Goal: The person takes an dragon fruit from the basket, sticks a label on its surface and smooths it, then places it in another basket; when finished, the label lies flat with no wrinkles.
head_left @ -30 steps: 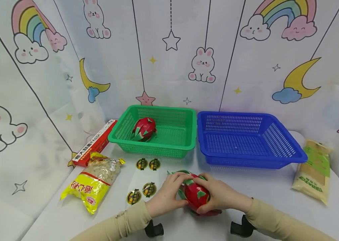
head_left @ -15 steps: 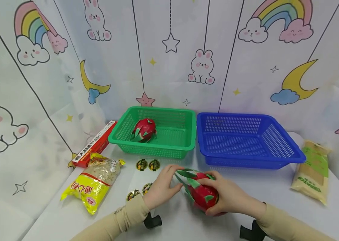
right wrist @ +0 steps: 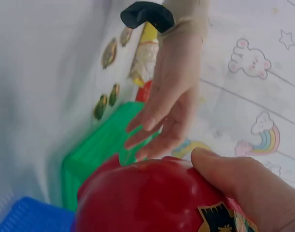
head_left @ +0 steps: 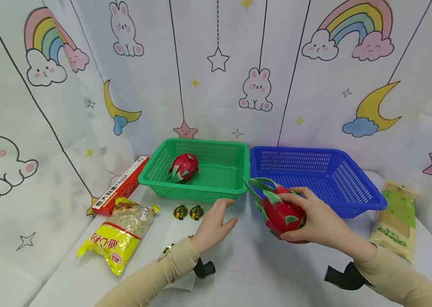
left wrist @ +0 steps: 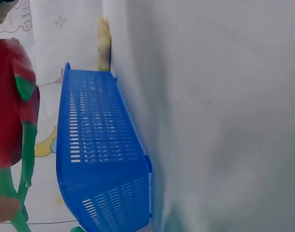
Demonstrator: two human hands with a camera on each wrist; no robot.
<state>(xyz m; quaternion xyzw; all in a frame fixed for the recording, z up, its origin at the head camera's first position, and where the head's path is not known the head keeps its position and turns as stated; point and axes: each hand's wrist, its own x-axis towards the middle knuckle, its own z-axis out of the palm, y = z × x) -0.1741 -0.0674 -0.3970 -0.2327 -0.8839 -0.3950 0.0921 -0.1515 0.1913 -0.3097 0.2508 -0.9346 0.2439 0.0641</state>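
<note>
My right hand point(head_left: 315, 217) grips a red dragon fruit point(head_left: 282, 213) with green leafy scales, thumb below and fingers over the top. The fruit is held up off the table, overlapping the front left corner of the blue basket point(head_left: 315, 204) in the head view. In the right wrist view a black and gold sticker point(right wrist: 219, 220) shows on the dragon fruit near the thumb. My left hand point(head_left: 214, 228) hovers to the left of the fruit, fingers loosely spread and holding nothing. A second dragon fruit point(head_left: 184, 167) lies in the left part of the green basket point(head_left: 197, 193).
Several round black and gold stickers point(head_left: 180, 212) lie on a pale sheet point(head_left: 180, 283), partly hidden by my left arm. A yellow bag point(head_left: 118, 234) and a red pasta box point(head_left: 122, 185) lie at the left. A beige and green packet point(head_left: 396, 219) lies right of the blue basket.
My right hand has lifted the dragon fruit off the table and carried it up and right toward the blue basket. My left hand has let go of it and stays behind, left of it.
</note>
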